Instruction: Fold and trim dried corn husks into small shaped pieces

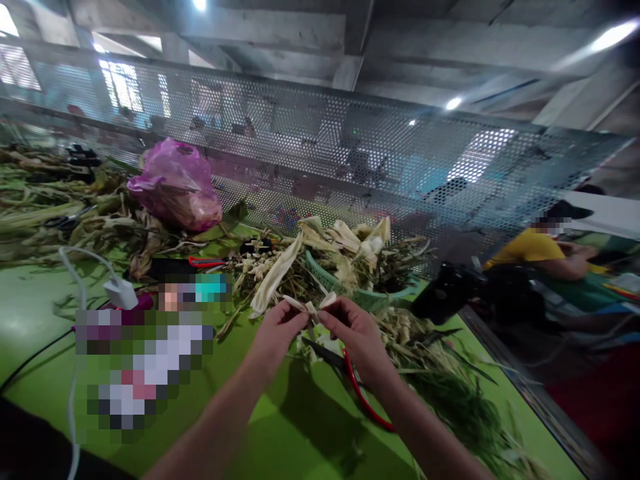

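Between my two hands is a small piece of pale dried husk (311, 309), pinched at both sides. My left hand (281, 328) closes thumb and finger on its left part. On the other side my right hand (353, 325) grips the right part, fingertips almost meeting the left ones. Below the right hand lies a pair of scissors with red handles (356, 381), partly hidden by that hand and forearm. A green basket (320, 279) heaped with dried husks (350, 243) stands just beyond. One long husk (277, 273) leans at its left.
A pink plastic bag (175, 183) sits at the back left near dried leaves (105, 227). A red-handled cutter (207, 261), a white charger (120, 293) and its cable lie left. Behind is a perforated metal screen (300, 147). A person in yellow (530, 250) sits at right.
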Tool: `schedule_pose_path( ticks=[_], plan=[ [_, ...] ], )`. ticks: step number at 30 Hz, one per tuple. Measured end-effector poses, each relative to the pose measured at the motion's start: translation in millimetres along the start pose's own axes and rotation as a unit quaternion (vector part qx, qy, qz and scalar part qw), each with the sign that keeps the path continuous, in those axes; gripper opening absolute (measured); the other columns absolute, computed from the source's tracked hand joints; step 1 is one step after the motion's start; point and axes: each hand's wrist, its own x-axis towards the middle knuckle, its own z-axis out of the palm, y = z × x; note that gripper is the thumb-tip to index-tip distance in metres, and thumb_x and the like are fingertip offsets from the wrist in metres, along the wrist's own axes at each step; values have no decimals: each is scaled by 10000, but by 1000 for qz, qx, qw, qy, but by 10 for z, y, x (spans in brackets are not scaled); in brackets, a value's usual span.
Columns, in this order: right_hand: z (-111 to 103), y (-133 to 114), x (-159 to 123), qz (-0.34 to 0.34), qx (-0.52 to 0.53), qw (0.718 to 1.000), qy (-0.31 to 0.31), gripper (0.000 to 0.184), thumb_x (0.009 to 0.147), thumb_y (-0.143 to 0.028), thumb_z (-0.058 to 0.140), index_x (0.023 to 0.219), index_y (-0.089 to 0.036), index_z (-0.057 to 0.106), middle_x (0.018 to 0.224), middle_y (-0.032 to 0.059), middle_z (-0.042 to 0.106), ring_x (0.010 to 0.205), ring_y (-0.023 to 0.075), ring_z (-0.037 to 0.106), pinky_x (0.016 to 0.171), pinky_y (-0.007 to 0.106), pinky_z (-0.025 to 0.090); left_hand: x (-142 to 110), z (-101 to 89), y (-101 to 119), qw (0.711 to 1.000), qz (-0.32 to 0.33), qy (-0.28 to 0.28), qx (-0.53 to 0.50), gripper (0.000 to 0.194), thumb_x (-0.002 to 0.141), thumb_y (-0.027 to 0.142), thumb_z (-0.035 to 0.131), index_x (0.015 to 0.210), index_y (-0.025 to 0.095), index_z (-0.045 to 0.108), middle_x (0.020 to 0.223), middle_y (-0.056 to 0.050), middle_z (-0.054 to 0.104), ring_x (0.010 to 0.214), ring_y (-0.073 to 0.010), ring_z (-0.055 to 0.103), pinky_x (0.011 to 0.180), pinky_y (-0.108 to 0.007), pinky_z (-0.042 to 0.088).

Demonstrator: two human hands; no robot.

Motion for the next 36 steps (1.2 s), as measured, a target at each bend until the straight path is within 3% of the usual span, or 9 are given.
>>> schedule_pose_path(
  ticks=[4, 8, 12, 17, 21, 23, 26, 30, 36],
  plan=[
    [-9, -95, -15, -17, -8, 999, 29, 244, 762, -405, 641, 729, -174, 571, 622, -21, 481, 582, 117, 407, 526, 229, 346, -21, 8, -2, 1000, 5, -15, 16, 230, 697, 297, 694, 871, 150, 661, 838, -40, 667, 787, -137, 581, 778, -253, 436],
    [12, -106, -32, -13, -14, 1000, 19, 224, 760, -394, 634, 739, -174, 605, 662, 0, 531, 611, 130, 431, 545, 237, 359, -23, -3, 10, 998, 21, -34, 38, 270, 689, 352, 705, 858, 152, 641, 765, -35, 637, 717, -130, 560, 689, -236, 422],
    [11, -101, -49, -20, -42, 999, 5, 236, 780, -399, 592, 776, -169, 644, 694, 17, 574, 599, 133, 436, 549, 249, 362, 13, -21, -21, 995, 35, 2, 88, 239, 699, 381, 673, 747, 152, 626, 650, -15, 590, 614, -114, 504, 605, -228, 383],
    [-39, -75, 5, -47, -130, 990, 36, 216, 760, -401, 623, 799, -188, 634, 683, 18, 590, 633, 160, 478, 585, 263, 380, 73, -42, -88, 996, 20, -6, 92, 194, 702, 345, 637, 726, 152, 624, 615, 4, 555, 573, -99, 453, 552, -220, 332],
    [-198, -58, -28, -59, -189, 980, -10, 238, 816, -413, 559, 900, -204, 635, 785, 39, 640, 725, 194, 549, 647, 281, 421, 39, -51, -46, 996, 11, 26, 89, 172, 696, 330, 638, 700, 162, 602, 572, 23, 502, 533, -89, 407, 525, -221, 303],
    [-355, -35, -117, -51, -257, 963, -59, 271, 834, -407, 527, 999, -222, 637, 899, 55, 671, 799, 222, 585, 708, 312, 446, 26, -64, 1, 995, 25, 60, 70, 182, 699, 342, 643, 704, 166, 599, 607, 16, 516, 579, -98, 440, 554, -221, 325],
    [-622, 45, -345, -4, -394, 910, -132, 301, 824, -379, 514, 1060, -242, 639, 1054, 79, 670, 910, 259, 608, 815, 363, 452, 31, -91, 61, 996, 10, 82, 22, 216, 695, 364, 654, 737, 160, 600, 644, 10, 540, 609, -100, 477, 578, -218, 355],
    [-842, 212, -659, 39, -506, 850, -143, 420, 759, -250, 486, 1165, -247, 594, 1171, 97, 624, 1034, 268, 586, 888, 366, 442, 33, -104, 87, 998, -11, 66, 0, 234, 713, 368, 645, 799, 151, 619, 652, 3, 573, 599, -97, 514, 568, -216, 370],
    [-785, 338, -760, 53, -526, 838, -131, 620, 628, -113, 448, 1227, -245, 530, 1241, 86, 584, 1088, 263, 563, 895, 342, 422, 40, -109, 63, 997, -3, 81, 6, 239, 686, 366, 676, 774, 147, 640, 596, 21, 529, 547, -82, 452, 536, -217, 318]
  ],
)
